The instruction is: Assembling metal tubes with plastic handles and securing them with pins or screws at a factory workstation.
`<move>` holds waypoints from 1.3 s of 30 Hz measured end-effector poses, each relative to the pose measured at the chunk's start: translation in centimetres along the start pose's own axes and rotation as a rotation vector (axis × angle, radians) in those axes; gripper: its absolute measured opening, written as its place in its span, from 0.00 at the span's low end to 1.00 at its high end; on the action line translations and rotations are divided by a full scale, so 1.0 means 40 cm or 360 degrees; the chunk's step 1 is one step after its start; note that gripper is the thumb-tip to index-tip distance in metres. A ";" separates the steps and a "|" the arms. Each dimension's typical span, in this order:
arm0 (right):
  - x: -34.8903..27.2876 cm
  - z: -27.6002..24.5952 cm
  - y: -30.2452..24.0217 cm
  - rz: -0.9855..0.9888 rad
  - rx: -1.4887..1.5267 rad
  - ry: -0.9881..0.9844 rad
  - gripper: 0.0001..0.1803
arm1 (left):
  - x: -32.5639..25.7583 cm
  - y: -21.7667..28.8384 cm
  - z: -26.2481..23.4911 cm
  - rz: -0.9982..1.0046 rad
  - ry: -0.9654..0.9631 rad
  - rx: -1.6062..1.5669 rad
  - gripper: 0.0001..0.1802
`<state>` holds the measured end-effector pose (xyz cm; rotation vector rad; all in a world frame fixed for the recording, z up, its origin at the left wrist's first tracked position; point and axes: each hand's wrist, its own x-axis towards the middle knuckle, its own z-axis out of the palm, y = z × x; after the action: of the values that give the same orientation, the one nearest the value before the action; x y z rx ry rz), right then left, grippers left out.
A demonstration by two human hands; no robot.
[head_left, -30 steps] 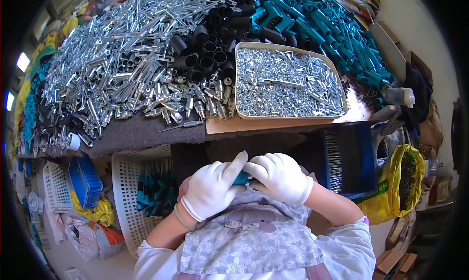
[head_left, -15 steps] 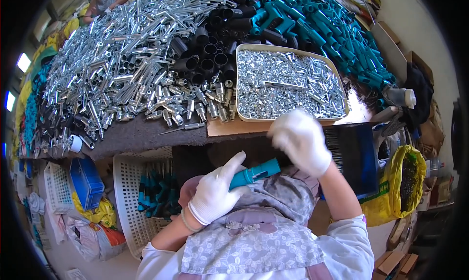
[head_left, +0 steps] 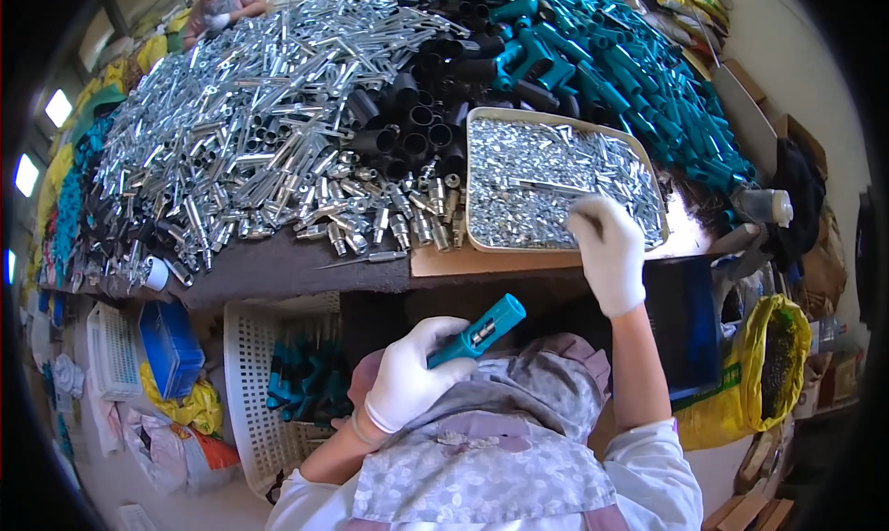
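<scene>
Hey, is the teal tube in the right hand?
No, the left hand grips the teal tube, while the right hand is at the tray of small metal parts.

On the dark grey fabric-covered tabletop (head_left: pixel 278 264), long silvery metal parts (head_left: pixel 269 96) lie left of black cylindrical sleeves (head_left: pixel 440 135); behind a cream rectangular tray (head_left: pixel 528 249) of small silvery metal pieces (head_left: pixel 519 172) lie teal tubular handles (head_left: pixel 607 82).

Both hands (head_left: pixel 417 369) are covered by white gloves (head_left: pixel 613 262). A grey leaf-patterned apron (head_left: pixel 482 485) is worn over a pale-sleeved top (head_left: pixel 656 471).
</scene>
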<state>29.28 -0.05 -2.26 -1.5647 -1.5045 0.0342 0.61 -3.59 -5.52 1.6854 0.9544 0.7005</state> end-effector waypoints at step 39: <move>0.059 0.355 -0.392 -0.0112 0.0788 -0.1381 0.23 | -0.005 -0.040 -0.209 0.0030 0.0650 -0.1499 0.27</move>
<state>9.44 7.12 0.62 -1.1167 -1.9847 1.0773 -6.73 0.60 -4.54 0.7301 0.6924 1.2877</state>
